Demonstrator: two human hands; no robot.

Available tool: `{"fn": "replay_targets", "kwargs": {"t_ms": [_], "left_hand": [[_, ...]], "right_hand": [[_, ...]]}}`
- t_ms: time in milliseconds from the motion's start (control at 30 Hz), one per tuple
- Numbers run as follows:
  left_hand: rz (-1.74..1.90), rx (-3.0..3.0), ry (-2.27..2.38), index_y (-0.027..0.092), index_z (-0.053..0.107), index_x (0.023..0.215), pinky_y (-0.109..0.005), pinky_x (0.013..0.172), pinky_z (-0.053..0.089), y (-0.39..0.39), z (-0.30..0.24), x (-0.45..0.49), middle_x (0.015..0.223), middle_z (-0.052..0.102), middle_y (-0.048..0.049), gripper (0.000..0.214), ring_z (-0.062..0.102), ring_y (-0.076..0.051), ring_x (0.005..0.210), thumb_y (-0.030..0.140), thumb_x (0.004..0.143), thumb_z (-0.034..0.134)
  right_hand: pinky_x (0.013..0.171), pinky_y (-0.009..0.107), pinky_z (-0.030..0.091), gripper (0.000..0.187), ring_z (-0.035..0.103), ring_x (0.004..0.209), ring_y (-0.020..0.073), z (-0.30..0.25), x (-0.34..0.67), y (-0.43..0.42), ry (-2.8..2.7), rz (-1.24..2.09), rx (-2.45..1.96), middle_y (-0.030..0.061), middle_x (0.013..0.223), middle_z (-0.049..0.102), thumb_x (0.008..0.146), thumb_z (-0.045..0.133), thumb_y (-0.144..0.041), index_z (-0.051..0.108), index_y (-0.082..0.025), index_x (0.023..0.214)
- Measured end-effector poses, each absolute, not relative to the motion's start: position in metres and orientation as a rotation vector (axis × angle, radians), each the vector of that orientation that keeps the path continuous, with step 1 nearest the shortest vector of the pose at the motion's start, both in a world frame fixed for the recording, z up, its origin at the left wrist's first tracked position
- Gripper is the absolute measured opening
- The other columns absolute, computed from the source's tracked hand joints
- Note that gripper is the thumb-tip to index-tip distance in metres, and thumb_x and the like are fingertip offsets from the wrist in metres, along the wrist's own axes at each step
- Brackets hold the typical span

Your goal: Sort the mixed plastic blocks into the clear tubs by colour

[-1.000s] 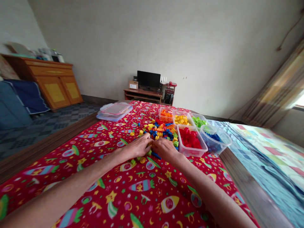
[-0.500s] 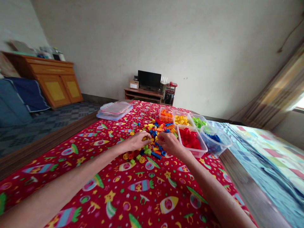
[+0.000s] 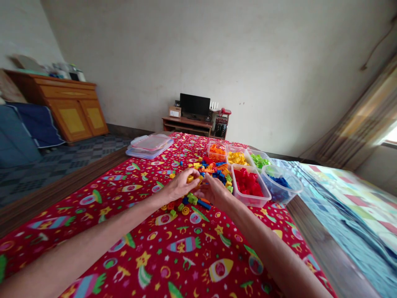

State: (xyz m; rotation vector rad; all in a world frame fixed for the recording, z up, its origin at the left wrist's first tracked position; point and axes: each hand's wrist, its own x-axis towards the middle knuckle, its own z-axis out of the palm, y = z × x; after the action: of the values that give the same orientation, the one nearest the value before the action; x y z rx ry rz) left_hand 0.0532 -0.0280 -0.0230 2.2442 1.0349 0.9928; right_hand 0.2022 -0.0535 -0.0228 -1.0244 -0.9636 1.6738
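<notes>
A mixed pile of small plastic building blocks [image 3: 212, 166] in several colours lies on the red patterned tablecloth [image 3: 149, 231]. My left hand [image 3: 180, 185] is over the pile's left side, its fingers curled around yellow blocks [image 3: 191, 178]. Close beside it, my right hand [image 3: 216, 191] has thumb and fingers apart, pointing toward the left hand; I make out nothing held in it. Green blocks [image 3: 192, 199], a blue block [image 3: 204, 204] and a round yellow piece [image 3: 185, 210] lie just in front of the hands.
To the right stand clear tubs of sorted blocks: red [image 3: 248, 182], blue [image 3: 279, 182], green [image 3: 259, 159], yellow [image 3: 237, 158] and orange [image 3: 217, 152]. Stacked plastic lids [image 3: 150, 145] lie at the back left. A bed [image 3: 347, 198] adjoins the table's right side.
My right hand has turned and opened its fingers, shifting slightly down and toward the left hand. My left hand has moved a little, with yellow blocks now showing in its fingers.
</notes>
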Motion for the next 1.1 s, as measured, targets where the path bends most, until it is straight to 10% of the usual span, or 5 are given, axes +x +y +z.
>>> {"fn": "replay_targets", "kwargs": {"t_ms": [333, 533, 733, 1100], "left_hand": [[1.072, 2.488, 0.934, 0.019, 0.048, 0.111, -0.041, 0.098, 0.043, -0.056, -0.024, 0.066, 0.113, 0.055, -0.0107, 0.024, 0.051, -0.024, 0.112, 0.031, 0.092, 0.039], [1.266, 2.207, 0.941, 0.021, 0.036, 0.130, -0.040, 0.099, 0.045, -0.040, -0.022, 0.059, 0.126, 0.048, -0.0111, 0.039, 0.047, -0.022, 0.120, 0.039, 0.097, 0.026], [1.306, 2.341, 1.108, 0.017, 0.044, 0.119, -0.040, 0.102, 0.041, -0.010, -0.035, 0.040, 0.118, 0.054, -0.0110, 0.035, 0.051, -0.021, 0.113, 0.035, 0.095, 0.025], [1.153, 2.491, 1.438, 0.017, 0.054, 0.104, -0.041, 0.101, 0.043, 0.038, -0.076, 0.001, 0.107, 0.061, -0.0114, 0.036, 0.055, -0.022, 0.107, 0.033, 0.090, 0.025]], "right_hand": [[0.051, 0.022, 0.048, 0.044, 0.059, 0.056, 0.0124, -0.034, 0.185, -0.060, -0.626, 1.794, -0.779, 0.0012, 0.065, 0.062, 0.098, 0.027, -0.046, 0.058, -0.018, 0.086], [0.040, 0.015, 0.038, 0.027, 0.054, 0.051, 0.0086, -0.025, 0.189, -0.062, -0.724, 1.848, -0.828, 0.0007, 0.060, 0.059, 0.085, 0.058, -0.040, 0.059, -0.014, 0.079], [0.038, 0.012, 0.030, 0.038, 0.051, 0.052, 0.0057, -0.027, 0.192, -0.067, -0.894, 1.759, -0.824, -0.0016, 0.061, 0.057, 0.051, 0.084, -0.029, 0.057, -0.014, 0.073], [0.036, 0.013, 0.022, 0.029, 0.042, 0.043, 0.0024, -0.015, 0.209, -0.058, -1.057, 1.630, -0.967, -0.0044, 0.054, 0.053, 0.051, 0.075, -0.031, 0.055, -0.014, 0.064]]}}
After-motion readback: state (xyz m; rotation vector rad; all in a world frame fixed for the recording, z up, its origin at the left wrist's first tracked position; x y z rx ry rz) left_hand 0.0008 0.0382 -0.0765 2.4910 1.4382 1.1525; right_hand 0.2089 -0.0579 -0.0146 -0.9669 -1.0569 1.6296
